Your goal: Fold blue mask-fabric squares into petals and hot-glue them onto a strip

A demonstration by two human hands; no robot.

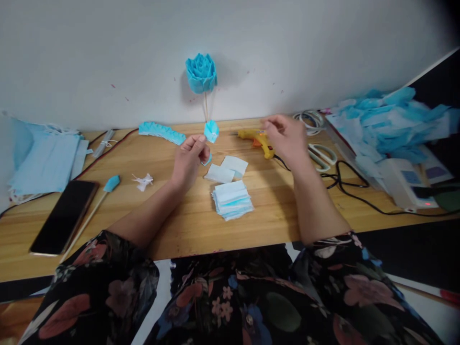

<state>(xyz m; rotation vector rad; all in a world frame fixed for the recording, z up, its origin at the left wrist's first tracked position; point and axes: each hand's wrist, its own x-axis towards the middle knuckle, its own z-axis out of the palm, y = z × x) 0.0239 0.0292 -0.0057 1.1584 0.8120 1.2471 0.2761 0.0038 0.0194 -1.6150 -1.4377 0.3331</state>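
My left hand (192, 155) is closed, pinching a small folded blue petal (211, 131) of mask-like fabric between thumb and finger. Another bit of blue shows below its fingers. My right hand (286, 138) is raised beside a yellow glue gun (261, 139) that lies on the table. Its fingers are curled in a pinch, and whether anything is between them I cannot make out. Below the hands lie two loose pale cut pieces (235, 165) and a stack of cut fabric pieces (233, 199). A row of folded blue petals (161, 132) rests left of my left hand.
A blue fabric rose (201, 74) on a stick stands against the wall. On the left are a mask stack (46, 158), a phone (64, 218) and a blue-tipped stick (89, 215). Scissors (323, 158), a black cord (345, 187) and blue scraps (395, 124) lie right.
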